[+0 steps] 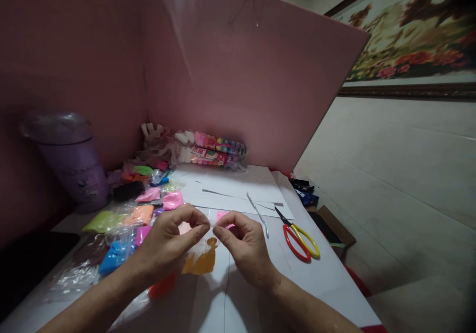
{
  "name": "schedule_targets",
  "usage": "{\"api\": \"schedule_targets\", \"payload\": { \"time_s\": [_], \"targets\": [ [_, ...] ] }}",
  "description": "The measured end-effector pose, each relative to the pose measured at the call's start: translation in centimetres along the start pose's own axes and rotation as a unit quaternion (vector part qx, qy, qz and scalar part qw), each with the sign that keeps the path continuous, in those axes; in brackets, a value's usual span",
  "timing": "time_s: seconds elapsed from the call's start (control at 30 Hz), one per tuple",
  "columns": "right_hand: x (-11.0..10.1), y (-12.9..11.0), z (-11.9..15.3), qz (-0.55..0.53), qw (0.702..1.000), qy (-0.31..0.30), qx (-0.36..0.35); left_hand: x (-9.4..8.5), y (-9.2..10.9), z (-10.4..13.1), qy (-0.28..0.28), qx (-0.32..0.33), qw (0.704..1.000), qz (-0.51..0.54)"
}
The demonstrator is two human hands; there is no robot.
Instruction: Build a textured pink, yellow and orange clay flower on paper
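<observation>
Pressing thumb to forefinger, the left hand (169, 233) and right hand (247, 241) hung over the tabletop (320, 293) near the orange piece (201, 263), anything held indistinct; fine handling seemed underway, its next move needing steadiness.

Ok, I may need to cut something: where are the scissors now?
In the head view, the scissors lie on the white tabletop to the right of the right hand, beside the silvery tool.

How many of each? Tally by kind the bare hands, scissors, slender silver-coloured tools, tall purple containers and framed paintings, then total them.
Bare left hand and bare right hand: 2
Scissors with red and yellow handles: 1
Slender silver-coloured tool: 1
Tall purple container: 1
Framed painting: 1
Total: 6
</observation>
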State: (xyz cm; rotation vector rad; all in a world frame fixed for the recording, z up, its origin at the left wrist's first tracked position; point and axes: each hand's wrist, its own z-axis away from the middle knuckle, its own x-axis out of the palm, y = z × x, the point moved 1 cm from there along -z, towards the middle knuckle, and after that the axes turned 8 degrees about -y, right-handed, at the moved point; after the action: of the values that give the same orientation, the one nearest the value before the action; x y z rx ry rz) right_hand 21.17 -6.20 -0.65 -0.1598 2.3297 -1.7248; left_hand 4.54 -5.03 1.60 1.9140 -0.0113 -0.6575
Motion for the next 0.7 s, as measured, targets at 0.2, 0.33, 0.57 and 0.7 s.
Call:
{"api": "schedule_targets", "payload": {
  "time_s": [0.2, 0.33, 0.57, 0.7],
  "targets": [
    [-0.2, 0.2, -0.5, -0.048, 0.999, -0.002, 0.011, 0.0, -0.2, -0.1, 0.026, -0.01, 0.999, 0.026],
    [-0.4, 0.3, -0.8, -0.088, 0.996, 0.007, 0.024, -0.2, -0.4, -0.2, 0.019, -0.042, 0.997, 0.061],
    [-0.4, 0.4, -0.8, -0.079, 0.996, 0.017, 0.032, 0.3, -0.5, -0.2, 0.026, -0.053, 0.995, 0.082],
    [-0.7, 0.7, -1.2, -0.114, 0.993, 0.009, 0.039, 0.2, -0.6, -0.5, 0.046, -0.099, 0.986, 0.125]
  ]
}}
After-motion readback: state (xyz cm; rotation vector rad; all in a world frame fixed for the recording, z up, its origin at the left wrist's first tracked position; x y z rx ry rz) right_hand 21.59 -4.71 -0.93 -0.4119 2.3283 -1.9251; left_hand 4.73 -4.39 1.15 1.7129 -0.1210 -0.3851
